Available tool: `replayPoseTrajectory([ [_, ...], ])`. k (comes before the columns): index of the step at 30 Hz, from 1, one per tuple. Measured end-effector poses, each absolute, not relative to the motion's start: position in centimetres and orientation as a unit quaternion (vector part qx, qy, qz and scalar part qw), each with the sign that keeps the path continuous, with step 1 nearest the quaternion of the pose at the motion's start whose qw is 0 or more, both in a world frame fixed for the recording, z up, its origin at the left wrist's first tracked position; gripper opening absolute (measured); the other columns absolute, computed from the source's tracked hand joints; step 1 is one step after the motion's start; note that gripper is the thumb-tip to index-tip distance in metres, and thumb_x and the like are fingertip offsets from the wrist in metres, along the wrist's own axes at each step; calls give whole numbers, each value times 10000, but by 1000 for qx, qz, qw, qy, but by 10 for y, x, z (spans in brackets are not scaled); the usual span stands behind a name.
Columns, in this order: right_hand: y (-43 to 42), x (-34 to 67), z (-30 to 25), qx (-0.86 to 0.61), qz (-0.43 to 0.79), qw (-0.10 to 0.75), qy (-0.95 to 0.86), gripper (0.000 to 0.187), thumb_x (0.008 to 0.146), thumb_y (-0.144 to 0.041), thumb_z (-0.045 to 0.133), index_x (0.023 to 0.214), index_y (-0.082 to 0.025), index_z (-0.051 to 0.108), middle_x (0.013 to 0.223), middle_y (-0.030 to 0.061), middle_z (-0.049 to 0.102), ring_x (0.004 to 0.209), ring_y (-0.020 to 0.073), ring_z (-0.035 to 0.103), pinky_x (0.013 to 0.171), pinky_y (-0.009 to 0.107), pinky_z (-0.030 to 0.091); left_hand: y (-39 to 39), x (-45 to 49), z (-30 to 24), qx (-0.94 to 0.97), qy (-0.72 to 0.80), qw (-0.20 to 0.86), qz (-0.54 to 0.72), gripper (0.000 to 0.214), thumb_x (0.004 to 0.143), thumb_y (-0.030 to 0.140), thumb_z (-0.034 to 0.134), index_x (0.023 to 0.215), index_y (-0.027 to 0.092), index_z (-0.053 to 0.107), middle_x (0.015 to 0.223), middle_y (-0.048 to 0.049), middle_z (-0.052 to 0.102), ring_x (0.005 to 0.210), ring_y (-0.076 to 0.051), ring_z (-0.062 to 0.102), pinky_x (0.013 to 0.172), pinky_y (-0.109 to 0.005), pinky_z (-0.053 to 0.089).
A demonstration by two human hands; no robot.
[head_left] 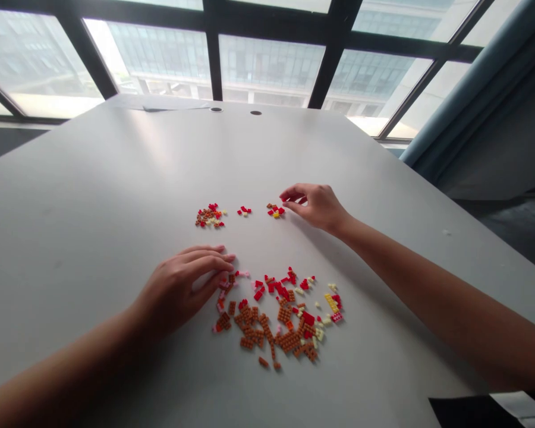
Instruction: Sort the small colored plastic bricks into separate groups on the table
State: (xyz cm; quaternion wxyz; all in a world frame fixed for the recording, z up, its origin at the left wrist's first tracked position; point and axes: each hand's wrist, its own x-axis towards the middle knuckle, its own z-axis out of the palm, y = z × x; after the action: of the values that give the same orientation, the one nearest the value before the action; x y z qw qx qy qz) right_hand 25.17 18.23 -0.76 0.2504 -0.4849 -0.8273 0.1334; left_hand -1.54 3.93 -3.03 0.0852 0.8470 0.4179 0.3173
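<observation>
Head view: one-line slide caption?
Left hand at scattered brown-and-red mini bricks; right hand beside a smaller cluster on a pale grey table.

A: Anything readable on the table [116, 196]?
B: No, nothing I can read. The plastic bricks [271, 327] are too small to show any marks.
A: And the sheet of paper [176, 107] at the far edge?
B: No legible print there, nor on the black-and-white item [494, 409] at the near right corner.
A: The building [267, 65] beyond the window?
B: No sign that I can make out.
</observation>
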Motion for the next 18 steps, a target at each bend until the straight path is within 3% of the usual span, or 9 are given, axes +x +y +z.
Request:
replayPoseTrajectory([
  [10,195,246,-10,-490,144,241,-825,125,790,-208,683,856,-162,778,768,38,765,734,171,715,738,282,577,39,-15,-30,845,418,88,322,175,919,261,551,962,236,719,1025,-27,766,1028,-200,703,904,-319,578],
  [18,162,267,5,-464,131,234,-845,139,814,-219,642,864,-208,772,847,16,776,725,164,701,752,294,567,39,-16,-31,846,420,89,316,174,921,271,552,963,240,718,1028,-19,765,1034,-201,701,901,-317,578],
])
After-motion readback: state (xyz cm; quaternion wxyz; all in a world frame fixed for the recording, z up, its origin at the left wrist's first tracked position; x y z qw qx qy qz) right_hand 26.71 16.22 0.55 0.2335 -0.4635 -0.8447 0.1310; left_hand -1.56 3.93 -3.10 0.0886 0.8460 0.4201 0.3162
